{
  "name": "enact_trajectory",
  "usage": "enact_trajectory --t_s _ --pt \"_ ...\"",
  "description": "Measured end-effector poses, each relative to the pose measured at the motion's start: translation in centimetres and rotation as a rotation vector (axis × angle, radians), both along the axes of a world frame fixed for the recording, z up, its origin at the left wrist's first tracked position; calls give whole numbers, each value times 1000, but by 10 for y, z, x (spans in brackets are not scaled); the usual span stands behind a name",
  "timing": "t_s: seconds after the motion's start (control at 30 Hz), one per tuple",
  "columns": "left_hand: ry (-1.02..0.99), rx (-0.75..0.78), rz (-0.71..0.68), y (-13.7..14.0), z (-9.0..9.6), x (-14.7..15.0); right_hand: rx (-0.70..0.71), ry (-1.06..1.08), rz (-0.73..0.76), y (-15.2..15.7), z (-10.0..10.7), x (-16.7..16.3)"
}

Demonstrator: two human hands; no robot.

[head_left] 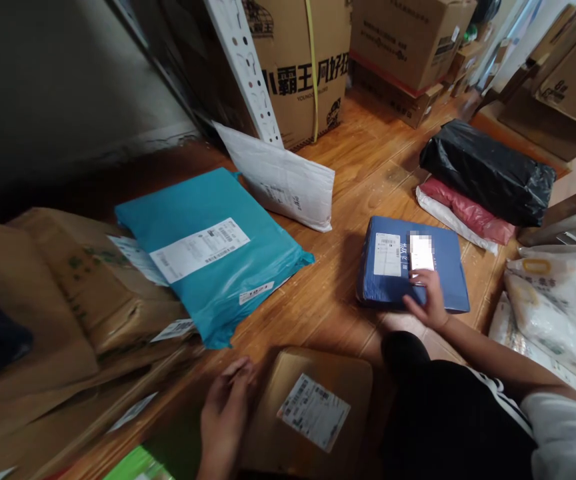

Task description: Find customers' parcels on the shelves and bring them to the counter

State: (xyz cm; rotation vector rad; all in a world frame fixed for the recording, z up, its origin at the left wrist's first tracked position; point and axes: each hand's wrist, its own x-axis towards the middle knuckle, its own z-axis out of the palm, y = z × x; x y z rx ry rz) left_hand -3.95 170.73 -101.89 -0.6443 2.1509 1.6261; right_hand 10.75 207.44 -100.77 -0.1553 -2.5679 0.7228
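On a wooden floor (338, 173), the right hand (428, 303) pinches a phone (422, 257) over a dark blue parcel (413, 270) at 3 o'clock; the left hand (225, 417), fingers loosely spread, rests against a brown parcel (313, 407) at 6 o'clock.

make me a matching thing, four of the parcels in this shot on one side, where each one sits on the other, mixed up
Things:
1. teal parcel
2. dark blue parcel
3. brown box
4. black bag

Places:
A. on top of a red bag, far right
B. against the left hand, nearest the camera
C. under the right hand, which holds a phone over it
D. lying partly on cardboard boxes at the left

Pairs: 1-D, 2-C, 3-B, 4-A
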Motion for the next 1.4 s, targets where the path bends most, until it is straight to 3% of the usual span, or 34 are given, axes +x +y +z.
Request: enact_trajectory --t_s 0.1,0.33,0.57,0.73,0.93,1.4 --pt "56 -86 -148 -7 -11 20 115 -35 -230 48 13 14" --pt "72 -96 -367 -1 -17 27 152 -193 -238 70 3 -5" --pt "53 -89 -339 -8 -16 22 95 -244 -203 87 0 -23" --pt "18 -84 -331 -2 -13 22 31 -140 -147 93 -4 -21" --pt "-36 -68 -325 8 -8 22 14 -13 -227 101 -4 -13" --pt "-57 -34 -347 5 -17 25 -8 72 -217 79 -3 1"
